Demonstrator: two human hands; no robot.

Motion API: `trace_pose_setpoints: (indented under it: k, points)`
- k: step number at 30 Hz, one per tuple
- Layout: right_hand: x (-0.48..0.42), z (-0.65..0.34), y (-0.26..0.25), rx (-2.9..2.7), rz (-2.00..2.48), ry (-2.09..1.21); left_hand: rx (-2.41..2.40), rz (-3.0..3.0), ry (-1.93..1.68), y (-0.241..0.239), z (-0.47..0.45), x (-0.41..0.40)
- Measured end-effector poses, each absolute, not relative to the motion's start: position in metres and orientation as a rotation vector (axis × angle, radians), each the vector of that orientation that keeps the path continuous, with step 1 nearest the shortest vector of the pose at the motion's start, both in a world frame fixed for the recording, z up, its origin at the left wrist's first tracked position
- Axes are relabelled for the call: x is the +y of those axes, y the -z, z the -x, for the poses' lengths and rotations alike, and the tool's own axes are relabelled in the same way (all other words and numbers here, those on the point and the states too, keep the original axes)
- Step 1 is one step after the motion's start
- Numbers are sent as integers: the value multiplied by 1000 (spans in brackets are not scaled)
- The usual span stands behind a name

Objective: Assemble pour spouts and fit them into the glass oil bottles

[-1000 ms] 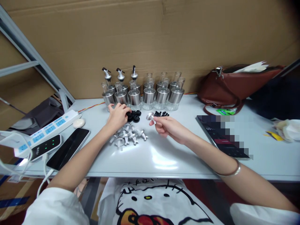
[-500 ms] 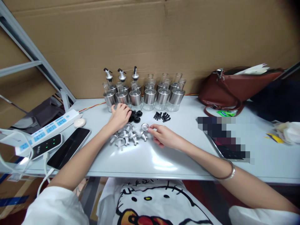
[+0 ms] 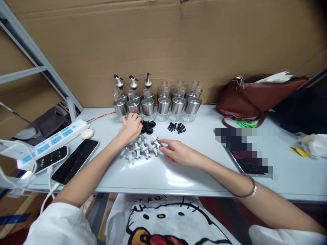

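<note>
Parts lie sorted within easy reach on the counter (image 3: 194, 185) before a row of bottles (image 3: 163, 103): the open right hand (image 3: 177, 152) touches a heap of spouts (image 3: 140, 148), while the left hand (image 3: 130, 127) curls over black rings (image 3: 148, 126), grip unclear.

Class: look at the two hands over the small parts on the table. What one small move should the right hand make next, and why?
Probably pinch the nearest silver spout at the pile's right edge and lift it. The right hand lies open with its fingertips touching that pile and seems to hold nothing, while the left hand rests curled at the black rings beside it.
</note>
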State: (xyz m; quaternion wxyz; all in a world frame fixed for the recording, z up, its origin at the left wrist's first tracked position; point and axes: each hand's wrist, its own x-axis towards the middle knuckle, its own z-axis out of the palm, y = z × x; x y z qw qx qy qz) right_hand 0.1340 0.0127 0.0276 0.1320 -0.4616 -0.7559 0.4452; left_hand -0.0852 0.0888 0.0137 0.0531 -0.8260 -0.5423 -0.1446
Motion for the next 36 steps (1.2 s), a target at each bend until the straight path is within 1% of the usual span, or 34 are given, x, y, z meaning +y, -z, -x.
trace_pose_setpoints:
  k: [4,9,13,16,19,21,24,26,31,36]
  points:
    - [13,-134,-27,-2193,1378,-1296,-1668,2528,516,-12,88,91]
    - [14,-134,-25,-2211,1377,-1299,-1724,2478,476,-13,87,92]
    - [14,-135,-25,-2215,1386,-1281,-1717,2432,511,-20,85,87]
    - [14,-135,-26,-2224,1384,-1274,-1587,2382,537,-30,77,76]
    - [14,-135,-27,-2269,1313,-1284,-1346,2522,559,-37,62,57]
    - [13,-135,-27,-2297,1281,-1271,-1170,2683,467,-38,53,44]
    - [12,-136,-27,-2327,1252,-1252,-926,2913,194,-36,45,32]
    - [12,-136,-27,-2332,1253,-1253,-969,2947,126,-33,44,30]
    - [16,-136,-29,-2215,1321,-1174,-1055,2916,108,-31,50,37]
    - [20,-139,-31,-2044,1262,-940,-1034,2788,182,-33,47,32]
